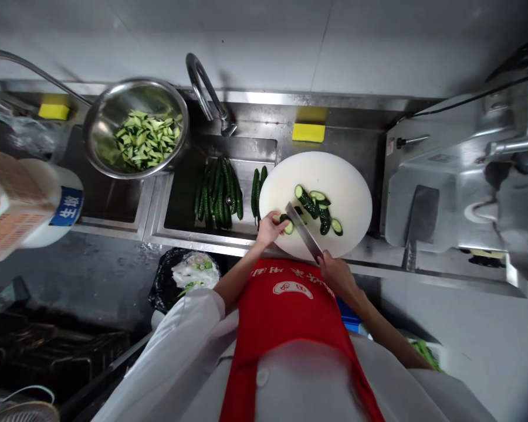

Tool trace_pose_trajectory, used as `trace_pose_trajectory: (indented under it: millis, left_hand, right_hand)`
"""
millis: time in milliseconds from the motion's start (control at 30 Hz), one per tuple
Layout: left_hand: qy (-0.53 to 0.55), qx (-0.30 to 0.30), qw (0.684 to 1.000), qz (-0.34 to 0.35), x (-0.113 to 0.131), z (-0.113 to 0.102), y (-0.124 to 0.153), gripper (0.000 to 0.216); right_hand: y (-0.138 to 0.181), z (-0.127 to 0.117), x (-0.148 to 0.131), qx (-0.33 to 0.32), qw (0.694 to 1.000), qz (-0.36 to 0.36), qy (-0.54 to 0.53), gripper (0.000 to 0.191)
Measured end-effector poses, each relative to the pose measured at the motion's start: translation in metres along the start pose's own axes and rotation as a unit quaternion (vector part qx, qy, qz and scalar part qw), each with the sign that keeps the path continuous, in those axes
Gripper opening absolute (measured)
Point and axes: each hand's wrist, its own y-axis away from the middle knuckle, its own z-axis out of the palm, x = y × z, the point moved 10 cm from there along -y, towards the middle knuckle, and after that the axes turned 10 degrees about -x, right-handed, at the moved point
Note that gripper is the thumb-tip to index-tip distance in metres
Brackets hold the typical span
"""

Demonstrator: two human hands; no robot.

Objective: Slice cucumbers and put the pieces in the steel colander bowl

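A round white cutting board lies over the sink's right part. On it are cut cucumber pieces. My left hand is curled on a cucumber piece at the board's near left edge. My right hand grips the handle of a cleaver, whose blade slants across the board next to my left fingers.
Whole cucumbers lie in the sink basin. A metal bowl of sliced cucumber stands at the back left, beside a tap. Another cleaver rests on the steel counter at right. A black bin bag sits below.
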Motion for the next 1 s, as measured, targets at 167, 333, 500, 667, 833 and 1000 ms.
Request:
trace_pose_trajectory:
  millis: [167, 333, 500, 667, 833, 1000]
  left_hand:
    - [-0.064, 0.086, 0.994, 0.026, 0.001, 0.009, 0.034, 0.038]
    - [-0.253, 0.059, 0.93, 0.259, 0.048, 0.024, 0.047, 0.02]
    - [-0.329, 0.004, 0.893, 0.308, 0.049, 0.043, 0.042, 0.026]
    - [-0.315, 0.001, 0.899, 0.303, 0.046, 0.041, 0.042, 0.028]
    - [-0.299, 0.001, 0.903, 0.309, 0.045, 0.038, 0.044, 0.027]
    - [-0.296, 0.001, 0.904, 0.309, 0.043, 0.038, 0.043, 0.028]
  right_hand:
    - [0.002, 0.006, -0.009, -0.023, 0.999, -0.02, 0.012, 0.032]
    - [0.005, 0.013, -0.012, -0.043, 0.998, -0.016, 0.035, 0.028]
    - [0.019, 0.015, -0.012, -0.07, 0.997, -0.009, 0.033, 0.022]
    - [0.026, 0.012, -0.019, -0.074, 0.997, -0.01, 0.025, 0.024]
    - [0.025, 0.011, -0.023, -0.072, 0.997, -0.015, 0.027, 0.022]
    - [0.024, 0.012, -0.026, -0.068, 0.997, -0.015, 0.026, 0.022]
